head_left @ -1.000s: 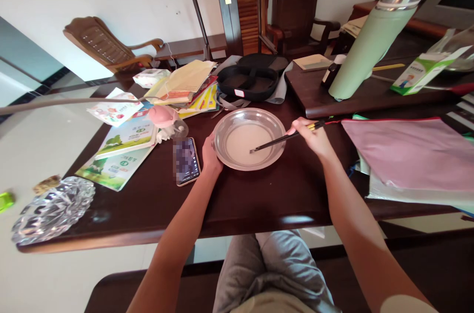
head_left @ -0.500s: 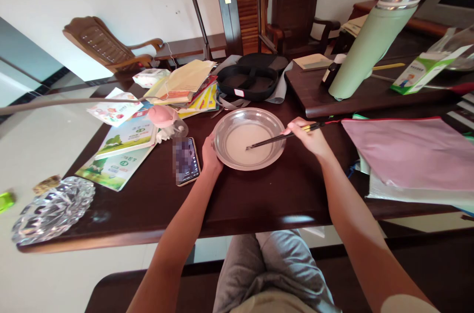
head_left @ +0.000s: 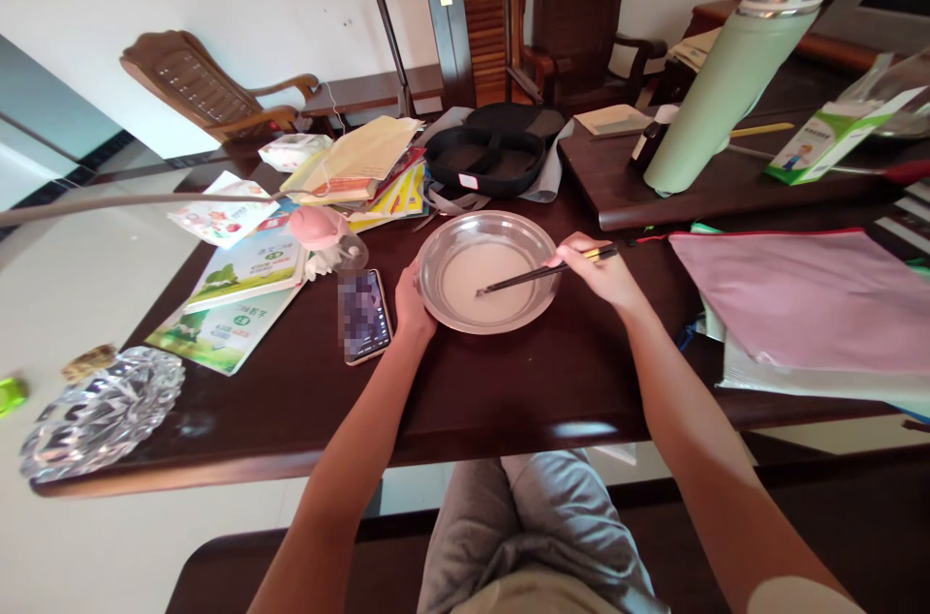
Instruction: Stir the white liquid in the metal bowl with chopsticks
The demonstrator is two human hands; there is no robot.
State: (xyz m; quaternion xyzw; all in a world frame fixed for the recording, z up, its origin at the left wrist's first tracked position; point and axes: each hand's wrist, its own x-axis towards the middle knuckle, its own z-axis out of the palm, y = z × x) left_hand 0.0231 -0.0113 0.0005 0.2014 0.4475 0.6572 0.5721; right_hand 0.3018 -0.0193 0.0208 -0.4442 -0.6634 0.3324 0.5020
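A round metal bowl [head_left: 542, 302] stands on the dark table, holding a pale, milky liquid [head_left: 490, 270]. My left hand [head_left: 416, 302] grips the bowl's left rim, fingers partly hidden behind its side. Over the right rim, my right hand [head_left: 596, 270] is closed around a pair of dark chopsticks [head_left: 527, 276] with gold bands near the top. Their tips dip into the liquid near the middle of the bowl. Just left of my left hand lies a phone [head_left: 367, 316] with a lit, partly blurred screen.
Left are booklets [head_left: 236, 314], a pink-lidded bottle [head_left: 320, 229] and a glass dish [head_left: 108, 411]. Behind the bowl sits an open black case [head_left: 486, 159]. A green thermos [head_left: 733, 91] stands on a raised surface at right, above a pink zip pouch [head_left: 806, 299].
The chopsticks and my right hand have shifted slightly left, the tips moving through the liquid. My left hand and the bowl stay in place.
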